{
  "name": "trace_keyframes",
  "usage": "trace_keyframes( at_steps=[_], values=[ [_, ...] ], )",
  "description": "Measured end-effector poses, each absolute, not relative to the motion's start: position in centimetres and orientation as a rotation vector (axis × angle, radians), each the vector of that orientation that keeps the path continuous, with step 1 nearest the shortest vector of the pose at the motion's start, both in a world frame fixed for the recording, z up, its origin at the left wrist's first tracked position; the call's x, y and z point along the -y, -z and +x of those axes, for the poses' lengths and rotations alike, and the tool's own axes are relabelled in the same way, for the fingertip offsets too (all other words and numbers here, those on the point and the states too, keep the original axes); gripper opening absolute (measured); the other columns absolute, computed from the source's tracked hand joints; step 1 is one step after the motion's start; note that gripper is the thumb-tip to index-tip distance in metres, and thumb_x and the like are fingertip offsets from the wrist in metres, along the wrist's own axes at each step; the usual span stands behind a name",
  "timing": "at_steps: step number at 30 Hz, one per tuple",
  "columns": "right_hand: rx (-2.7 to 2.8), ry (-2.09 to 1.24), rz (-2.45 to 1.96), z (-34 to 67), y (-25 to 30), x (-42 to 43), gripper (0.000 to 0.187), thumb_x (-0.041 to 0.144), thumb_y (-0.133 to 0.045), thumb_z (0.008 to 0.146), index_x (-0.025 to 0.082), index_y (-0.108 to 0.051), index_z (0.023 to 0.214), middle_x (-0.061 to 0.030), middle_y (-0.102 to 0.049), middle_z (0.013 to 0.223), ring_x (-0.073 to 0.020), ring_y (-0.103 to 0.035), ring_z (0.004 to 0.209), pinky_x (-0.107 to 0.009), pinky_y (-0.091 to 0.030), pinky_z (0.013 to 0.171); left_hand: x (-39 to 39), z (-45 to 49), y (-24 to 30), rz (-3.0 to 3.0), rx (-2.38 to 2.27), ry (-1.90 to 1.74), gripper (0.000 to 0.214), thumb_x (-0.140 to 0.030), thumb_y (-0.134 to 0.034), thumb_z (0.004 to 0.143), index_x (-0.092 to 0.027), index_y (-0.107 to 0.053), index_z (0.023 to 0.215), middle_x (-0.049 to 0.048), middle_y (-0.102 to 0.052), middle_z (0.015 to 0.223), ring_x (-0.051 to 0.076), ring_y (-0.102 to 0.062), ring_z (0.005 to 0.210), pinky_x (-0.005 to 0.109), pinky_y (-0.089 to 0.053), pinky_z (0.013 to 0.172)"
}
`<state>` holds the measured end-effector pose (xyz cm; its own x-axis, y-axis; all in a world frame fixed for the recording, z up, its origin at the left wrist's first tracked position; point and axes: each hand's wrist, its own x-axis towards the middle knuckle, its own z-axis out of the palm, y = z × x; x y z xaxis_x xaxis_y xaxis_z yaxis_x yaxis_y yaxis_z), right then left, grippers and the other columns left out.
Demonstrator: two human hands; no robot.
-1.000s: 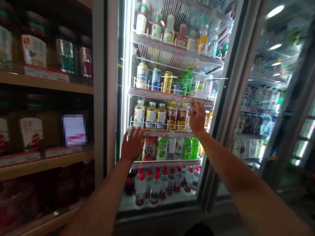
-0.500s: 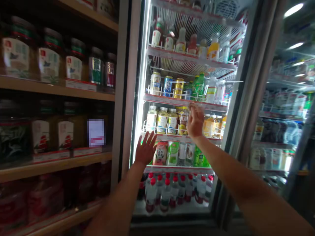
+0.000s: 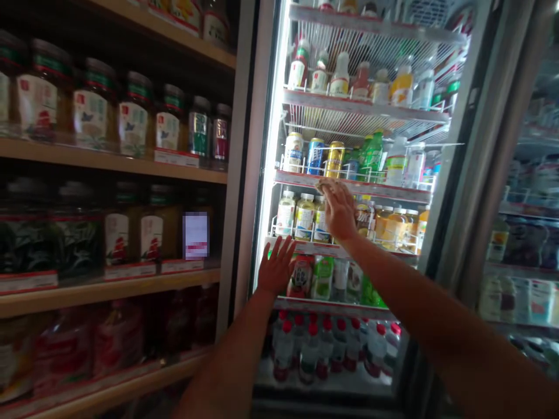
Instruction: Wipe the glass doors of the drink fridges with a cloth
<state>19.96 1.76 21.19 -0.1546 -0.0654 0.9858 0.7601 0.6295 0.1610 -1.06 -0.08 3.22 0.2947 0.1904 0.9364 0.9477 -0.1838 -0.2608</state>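
In the head view, my right hand is raised in front of the lit drinks cooler, by the red-and-white price strip of a middle shelf. Its fingers are bent over a pale, crumpled cloth showing at the fingertips. Behind that hand, yellow-labelled bottles are partly covered. My left hand is lower and to the left, fingers spread, holding nothing. It is beside the cooler's left edge, near a red-and-black drink pack. Whether it touches glass, I cannot tell.
Wooden shelves with large bottles stand close on the left. A metal door frame runs down the cooler's right side, with another cooler beyond. Red-capped bottles fill the bottom of the lit cooler.
My right hand has slid left along the shelf strip with the cloth. The left hand stays spread near the cooler's left edge. The view has turned slightly left.
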Motion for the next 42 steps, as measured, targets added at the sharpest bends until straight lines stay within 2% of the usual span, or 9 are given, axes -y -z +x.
trace_keyframes(
  at_steps=[3, 7, 11, 15, 21, 25, 28, 34, 42],
  values=[
    [1.507, 0.791, -0.587, 19.2, -23.3, -1.9, 0.045, 0.021, -0.036, 0.1, 0.03, -0.058, 0.139, -0.0018, -0.053, 0.146, -0.0269, -0.039, 0.145, -0.054, -0.035, 0.124, 0.2, -1.1, -3.3, -1.6, 1.056, 1.004, 0.057, -0.033, -0.045, 0.1, -0.024, -0.034, 0.155, 0.0063, -0.038, 0.158, 0.024, -0.022, 0.154, 0.048, -0.011, 0.129],
    [1.394, 0.699, -0.625, 17.4, -25.3, -2.0, 0.049, 0.02, -0.032, 0.1, 0.025, -0.053, 0.144, -0.006, -0.048, 0.149, -0.0303, -0.033, 0.148, -0.058, -0.026, 0.127, 0.3, -1.0, -3.4, -1.582, 1.049, 0.99, 0.055, -0.033, -0.045, 0.101, -0.023, -0.037, 0.154, 0.0065, -0.04, 0.157, 0.024, -0.024, 0.153, 0.047, -0.009, 0.129],
    [1.855, 0.865, -0.488, 14.9, -23.7, -1.1, 0.058, 0.011, -0.038, 0.096, 0.032, -0.045, 0.149, -0.0003, -0.05, 0.149, -0.0235, -0.035, 0.148, -0.049, -0.028, 0.128, 0.2, -1.0, -3.4, -1.557, 1.027, 1.006, 0.057, -0.033, -0.047, 0.1, -0.021, -0.036, 0.155, 0.0066, -0.041, 0.156, 0.024, -0.022, 0.154, 0.046, -0.008, 0.129],
    [1.967, 1.0, -0.442, 15.1, -24.8, -0.8, 0.053, 0.011, -0.041, 0.096, 0.034, -0.052, 0.143, 0.0033, -0.054, 0.146, -0.0207, -0.039, 0.145, -0.044, -0.034, 0.125, 0.2, -1.1, -3.4, -1.564, 1.015, 1.017, 0.06, -0.032, -0.048, 0.1, -0.022, -0.031, 0.157, 0.0073, -0.04, 0.157, 0.024, -0.02, 0.154, 0.047, -0.01, 0.129],
    [1.526, 0.879, -0.628, 19.2, -28.3, -1.8, 0.043, 0.023, -0.039, 0.101, 0.028, -0.059, 0.138, -0.0022, -0.051, 0.149, -0.0275, -0.039, 0.145, -0.051, -0.034, 0.122, 0.3, -1.1, -3.4, -1.594, 1.045, 1.003, 0.061, -0.032, -0.046, 0.1, -0.023, -0.027, 0.158, 0.0074, -0.037, 0.158, 0.025, -0.021, 0.154, 0.048, -0.011, 0.128],
    [1.498, 0.887, -0.691, 21.8, -28.2, -1.9, 0.042, 0.026, -0.039, 0.101, 0.03, -0.059, 0.138, -0.002, -0.05, 0.15, -0.0273, -0.039, 0.145, -0.053, -0.031, 0.123, 0.3, -1.1, -3.5, -1.593, 1.068, 0.989, 0.061, -0.033, -0.045, 0.1, -0.025, -0.026, 0.158, 0.0072, -0.038, 0.158, 0.026, -0.025, 0.153, 0.049, -0.012, 0.128],
    [1.472, 0.871, -0.728, 24.2, -28.8, -2.0, 0.043, 0.026, -0.037, 0.102, 0.025, -0.059, 0.138, -0.0054, -0.049, 0.15, -0.0265, -0.037, 0.146, -0.052, -0.028, 0.124, 0.3, -1.1, -3.5, -1.598, 1.067, 0.994, 0.061, -0.033, -0.045, 0.1, -0.025, -0.026, 0.158, 0.0072, -0.038, 0.158, 0.026, -0.024, 0.153, 0.049, -0.013, 0.127],
    [1.294, 0.816, -0.787, 30.3, -29.7, -2.8, 0.045, 0.026, -0.038, 0.1, 0.024, -0.056, 0.14, -0.0064, -0.052, 0.147, -0.0224, -0.042, 0.141, -0.051, -0.034, 0.122, 0.1, -1.1, -3.3, -1.589, 1.057, 0.999, 0.061, -0.03, -0.045, 0.1, -0.023, -0.028, 0.158, 0.0075, -0.036, 0.159, 0.025, -0.017, 0.155, 0.05, -0.011, 0.128],
    [1.129, 0.829, -0.802, 38.3, -26.9, -3.8, 0.046, 0.022, -0.038, 0.095, 0.016, -0.062, 0.134, -0.0137, -0.06, 0.135, -0.0243, -0.053, 0.13, -0.049, -0.041, 0.116, -0.1, -1.1, -3.4, -1.57, 1.059, 1.01, 0.063, -0.03, -0.046, 0.099, -0.025, -0.026, 0.158, 0.0076, -0.037, 0.158, 0.025, -0.023, 0.153, 0.049, -0.012, 0.128]
  ],
)
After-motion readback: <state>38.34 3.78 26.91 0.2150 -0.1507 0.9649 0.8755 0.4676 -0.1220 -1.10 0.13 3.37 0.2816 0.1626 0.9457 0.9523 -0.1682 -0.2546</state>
